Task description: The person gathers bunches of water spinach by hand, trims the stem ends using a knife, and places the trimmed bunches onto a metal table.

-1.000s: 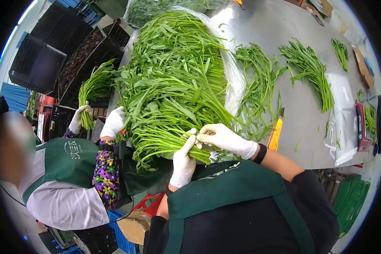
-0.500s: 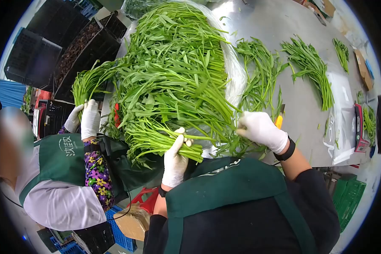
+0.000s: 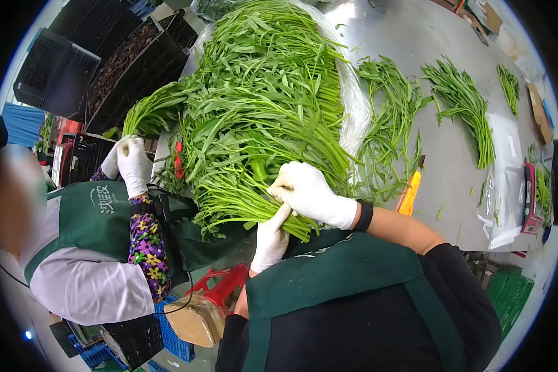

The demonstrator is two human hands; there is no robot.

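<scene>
My left hand (image 3: 271, 240), in a white glove, is closed around the stem end of a bunch of leafy green stems (image 3: 232, 201). Just above it my right hand (image 3: 310, 193), also gloved, is closed at the same bunch, its fingertips pinched over the stems. Whether a separate stem lies in that pinch is hard to see. Beyond both hands a large heap of the same greens (image 3: 254, 93) rests on clear plastic film (image 3: 355, 118). A yellow-handled knife (image 3: 409, 193) lies to the right of my right forearm.
At the left a co-worker's gloved hands (image 3: 132, 162) hold another bunch (image 3: 155, 111). Loose greens (image 3: 387, 118) and smaller bunches (image 3: 462, 102) lie on the metal table (image 3: 431, 139). A red scale (image 3: 529, 198) stands at the right. Black crates (image 3: 56, 77) are at upper left.
My right hand has moved left from the loose greens' edge to the bunch in my left hand, which stays closed. The co-worker's bunch has tilted.
</scene>
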